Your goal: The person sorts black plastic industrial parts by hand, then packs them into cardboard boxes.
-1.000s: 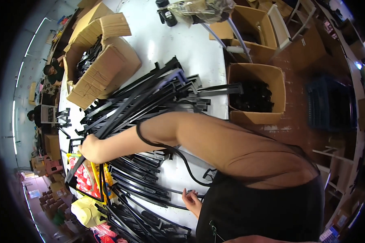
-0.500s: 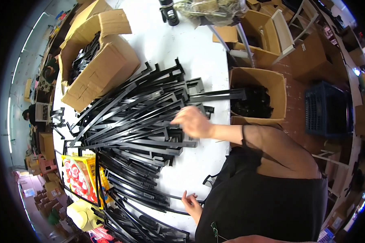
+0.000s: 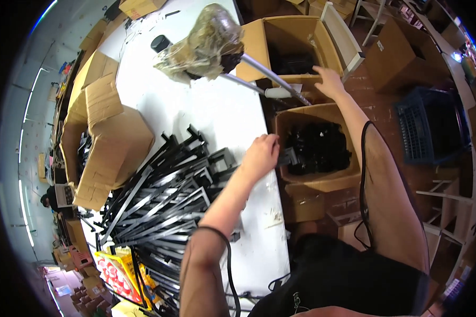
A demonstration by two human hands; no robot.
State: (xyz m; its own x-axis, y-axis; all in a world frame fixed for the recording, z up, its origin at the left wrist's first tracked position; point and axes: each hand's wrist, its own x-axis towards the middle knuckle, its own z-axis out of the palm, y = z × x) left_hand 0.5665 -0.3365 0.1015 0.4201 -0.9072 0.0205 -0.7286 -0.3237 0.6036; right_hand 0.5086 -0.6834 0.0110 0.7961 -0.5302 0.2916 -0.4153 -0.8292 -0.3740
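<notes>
1. The left hand (image 3: 263,154) curls over the desk's (image 3: 254,111) right edge; whether it grips anything cannot be told.
2. Apart from it, the right hand (image 3: 330,83), fingers spread, hangs beyond the desk's right edge, near a farther carton (image 3: 296,27).
3. Black strips (image 3: 158,195) lie fanned in a pile on the desk.
4. Beside the desk's right edge, a nearer carton (image 3: 322,186) holds black pieces (image 3: 312,150).

Left hand (image 3: 260,157): 1 | right hand (image 3: 330,84): 1 | black strips (image 3: 156,203): many, too overlapped to count | open cartons beside the table (image 3: 272,232): 2 | large open carton on it (image 3: 119,153): 1 | blue crate (image 3: 412,129): 1 | plastic-wrapped bundle (image 3: 206,42): 1 | red-and-yellow package (image 3: 119,273): 1
</notes>
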